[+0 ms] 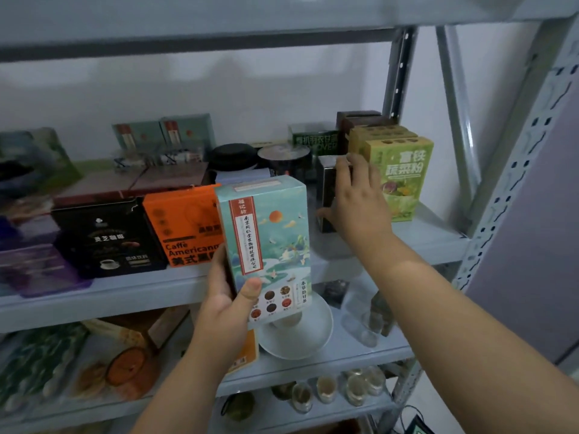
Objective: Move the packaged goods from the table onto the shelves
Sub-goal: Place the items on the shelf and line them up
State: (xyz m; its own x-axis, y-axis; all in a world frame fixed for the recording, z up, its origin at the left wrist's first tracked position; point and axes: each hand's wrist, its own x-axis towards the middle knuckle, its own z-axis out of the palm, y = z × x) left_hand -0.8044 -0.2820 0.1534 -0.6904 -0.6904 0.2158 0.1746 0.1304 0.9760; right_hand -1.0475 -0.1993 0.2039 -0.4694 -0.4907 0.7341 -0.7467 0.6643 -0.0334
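My left hand (pixel 227 303) grips a tall pale-green tea box (pixel 269 242) with a red vertical label, held upright in front of the shelf edge (pixel 156 296). My right hand (pixel 360 198) reaches onto the same shelf and holds a dark box (pixel 326 183), thumb on its left side and fingers over its top right. That dark box stands between the tea box and a green vegetable-powder box (pixel 404 180).
An orange coffee box (pixel 181 223) and a black coffee box (pixel 106 236) stand at the shelf front left. Jars and more boxes fill the back. The grey shelf upright (pixel 501 195) is at right. A white dish (pixel 297 333) sits on the shelf below.
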